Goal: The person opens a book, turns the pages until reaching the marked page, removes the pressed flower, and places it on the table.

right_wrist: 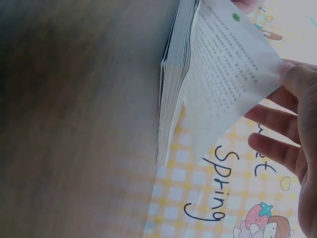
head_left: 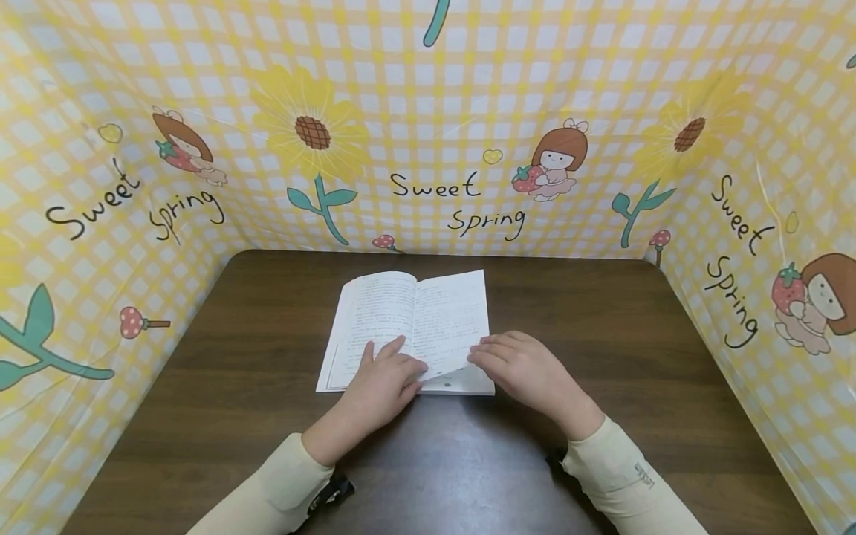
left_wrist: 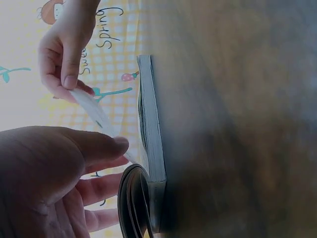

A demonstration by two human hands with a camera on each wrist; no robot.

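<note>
An open book [head_left: 374, 312] of printed text lies on the table, its spine running away from me. My right hand [head_left: 528, 368] pinches the lower outer corner of a right-hand page [right_wrist: 233, 69] between thumb and fingers. In the right wrist view that page stands raised off the thick block of pages below, its printed underside showing. My left hand [head_left: 381, 386] lies over the lower part of the left page and the middle fold, fingers spread. Its thumb [left_wrist: 109, 148] comes near the lifted page's lower edge in the left wrist view; whether it touches is unclear.
The dark brown wooden table [head_left: 234, 357] extends around the book. A yellow checked cloth [head_left: 414, 134] with sunflowers and "Sweet Spring" lettering encloses the table at the back and both sides. Black straps [head_left: 331, 494] show at the cream sleeves.
</note>
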